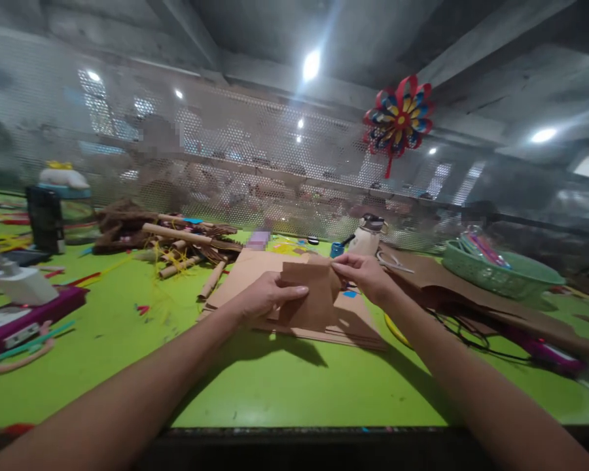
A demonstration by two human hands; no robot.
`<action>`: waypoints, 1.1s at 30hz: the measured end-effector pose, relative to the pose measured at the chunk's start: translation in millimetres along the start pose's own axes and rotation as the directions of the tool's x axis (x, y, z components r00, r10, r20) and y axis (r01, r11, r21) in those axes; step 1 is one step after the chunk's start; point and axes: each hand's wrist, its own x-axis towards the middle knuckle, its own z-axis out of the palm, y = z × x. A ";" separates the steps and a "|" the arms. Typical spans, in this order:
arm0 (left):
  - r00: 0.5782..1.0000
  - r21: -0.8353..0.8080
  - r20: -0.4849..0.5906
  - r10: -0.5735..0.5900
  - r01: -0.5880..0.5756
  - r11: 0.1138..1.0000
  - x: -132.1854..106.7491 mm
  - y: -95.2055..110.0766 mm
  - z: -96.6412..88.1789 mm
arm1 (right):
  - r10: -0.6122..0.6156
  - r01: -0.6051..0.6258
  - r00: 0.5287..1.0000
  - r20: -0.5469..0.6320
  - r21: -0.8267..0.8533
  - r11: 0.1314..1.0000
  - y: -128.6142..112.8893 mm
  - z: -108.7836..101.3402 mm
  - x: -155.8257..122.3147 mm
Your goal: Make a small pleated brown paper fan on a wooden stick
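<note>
A piece of brown kraft paper [311, 297] is held up over a stack of flat brown cardboard sheets [245, 269] on the green table. My left hand [269, 296] grips its left side, thumb across the front and fingers behind. My right hand [366, 275] pinches its upper right corner between thumb and fingertips. The paper's top edge looks folded or bent. What lies behind it is hidden. A small blue scrap [350, 294] rests on the stack beside the paper, below my right hand.
Rolled paper tubes [177, 233] and brown fibre lie at the back left. A purple power strip [34, 320] with a white charger [23, 282] is at left. At right are a green basket [503, 271], brown paper [451, 288] and black cable. A flask [366, 241] and blue jar [337, 249] stand behind.
</note>
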 end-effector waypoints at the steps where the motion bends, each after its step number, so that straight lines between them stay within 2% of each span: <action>1: 1.000 0.034 -0.029 0.002 -0.001 0.999 0.6 1.2 -0.2 | 0.006 -0.005 1.000 0.025 -0.013 1.000 -0.2 6.6 3.1; 6: 0.983 0.135 -0.180 0.020 0.005 0.991 6.9 -2.3 -3.1 | -0.036 0.034 0.996 0.078 0.019 0.999 3.8 32.6 3.5; 9: 0.968 0.094 -0.249 0.012 0.012 0.995 10.3 -9.5 -4.6 | -0.068 0.063 0.997 0.039 0.106 0.992 8.5 36.5 -4.0; 11: 0.967 0.059 -0.253 0.027 -0.013 0.998 11.7 -14.4 -4.5 | -0.068 0.066 0.998 0.017 0.109 0.992 11.4 37.1 -9.5; 14: 0.970 0.039 -0.238 0.049 -0.040 0.998 12.4 -19.5 -2.9 | -0.128 0.124 0.991 -0.044 -0.083 0.989 15.2 40.0 -15.8; 17: 0.973 -0.024 -0.231 0.020 -0.026 0.999 11.6 -20.5 -0.6 | -0.251 0.201 0.960 -0.120 -0.326 0.924 18.2 43.6 -18.4; 21: 0.985 -0.181 -0.168 -0.039 0.008 0.983 10.8 -18.1 0.4 | -0.310 0.232 0.945 -0.107 -0.451 0.862 22.1 42.0 -18.3; 23: 0.990 -0.236 -0.136 -0.028 -0.005 0.972 11.5 -17.6 -1.0 | -0.306 0.221 0.940 -0.149 -0.414 0.883 24.4 38.0 -15.3; 26: 0.989 -0.272 -0.148 -0.001 -0.040 0.961 13.8 -18.4 -5.0 | -0.206 0.147 0.926 -0.316 -0.202 0.968 23.3 23.0 -7.2; 28: 0.980 -0.275 -0.195 -0.030 -0.025 0.961 15.0 -19.4 -7.5 | -0.153 0.133 0.878 -0.452 -0.078 0.988 16.4 2.8 -4.4; 30: 0.972 -0.273 -0.226 -0.057 -0.008 0.962 15.4 -20.5 -8.8 | -0.211 0.188 0.785 -0.583 -0.100 0.977 5.1 -26.0 -10.2; 31: 0.971 -0.270 -0.232 -0.063 -0.002 0.963 15.3 -21.1 -9.0 | -0.263 0.207 0.726 -0.635 -0.163 0.965 -1.4 -42.4 -17.8; 33: 0.976 -0.265 -0.208 -0.060 0.003 0.964 14.7 -22.1 -8.6 | -0.432 0.169 0.550 -0.715 -0.411 0.896 -13.2 -75.5 -42.7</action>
